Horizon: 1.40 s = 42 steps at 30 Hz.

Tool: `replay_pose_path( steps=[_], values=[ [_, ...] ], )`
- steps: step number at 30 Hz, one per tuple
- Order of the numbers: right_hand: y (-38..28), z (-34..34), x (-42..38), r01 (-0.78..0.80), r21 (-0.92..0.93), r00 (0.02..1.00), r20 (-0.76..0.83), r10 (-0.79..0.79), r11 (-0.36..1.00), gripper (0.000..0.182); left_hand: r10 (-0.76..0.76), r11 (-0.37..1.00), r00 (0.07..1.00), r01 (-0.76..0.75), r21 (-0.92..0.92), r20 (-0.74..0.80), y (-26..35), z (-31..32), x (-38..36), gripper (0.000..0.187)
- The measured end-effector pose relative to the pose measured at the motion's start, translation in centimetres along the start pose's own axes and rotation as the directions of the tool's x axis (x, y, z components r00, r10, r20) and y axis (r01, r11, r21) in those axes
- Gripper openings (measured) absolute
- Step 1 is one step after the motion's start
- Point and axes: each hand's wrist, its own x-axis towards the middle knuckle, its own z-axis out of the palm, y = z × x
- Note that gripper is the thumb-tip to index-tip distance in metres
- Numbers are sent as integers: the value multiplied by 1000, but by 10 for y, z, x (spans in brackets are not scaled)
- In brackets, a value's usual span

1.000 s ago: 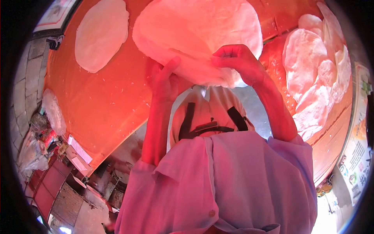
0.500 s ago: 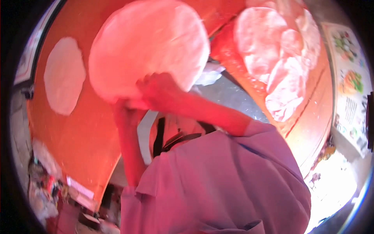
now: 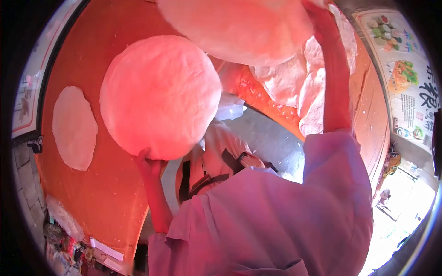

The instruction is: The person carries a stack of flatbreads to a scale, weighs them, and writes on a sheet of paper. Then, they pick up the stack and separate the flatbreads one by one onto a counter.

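My left hand (image 3: 149,161) grips the near edge of a round flatbread (image 3: 161,96), thumb on top, above the orange tabletop. It looks thick, perhaps a stack. Stretched out to the far right, my right hand (image 3: 317,11) pinches the edge of a second large flatbread (image 3: 239,30). This one hangs in the air, partly cut off by the frame's top, and passes over part of a pile of loosely folded flatbreads (image 3: 313,92). Most of the right fingers are hidden behind or beside the bread. A smaller oval flatbread (image 3: 74,129) lies flat at the left.
An orange-covered table (image 3: 110,198) curves around me, with a gap showing grey floor (image 3: 269,135) at the middle right. A white plastic bag (image 3: 230,106) is by the gap. Printed food posters (image 3: 407,78) stand at the right edge. Clutter (image 3: 69,248) sits at lower left.
My right hand has left the near flatbread's edge and swung up and right, carrying one flatbread off it. My left hand stays on the lower one. The view has shifted slightly.
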Motion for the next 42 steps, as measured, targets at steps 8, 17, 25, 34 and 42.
replay_pose_path(
  steps=[8, 17, 25, 34, 42],
  values=[
    [-27, 53, -73, -424, -59, 894, -186, 407, 904, 39, -59, 996, 910, 81, -36, 410, 16, -10, -16, 54],
    [-360, 99, -56, -572, 662, 627, 734, -263, 485, 29, 247, 898, 902, -351, 265, 355, 29, 79, -29, 50],
    [-364, 109, -64, -585, 627, 585, 766, -268, 515, 28, 102, 946, 951, -183, 267, 291, 33, 72, -32, 58],
    [-355, 127, -67, -813, 463, 381, 881, -280, 352, 17, 135, 964, 967, -178, 196, 217, 27, 65, -30, 65],
    [-352, 138, -70, -942, 312, 261, 914, -311, 126, 18, 135, 965, 968, -176, 192, 210, 27, 66, -31, 66]
  ],
)
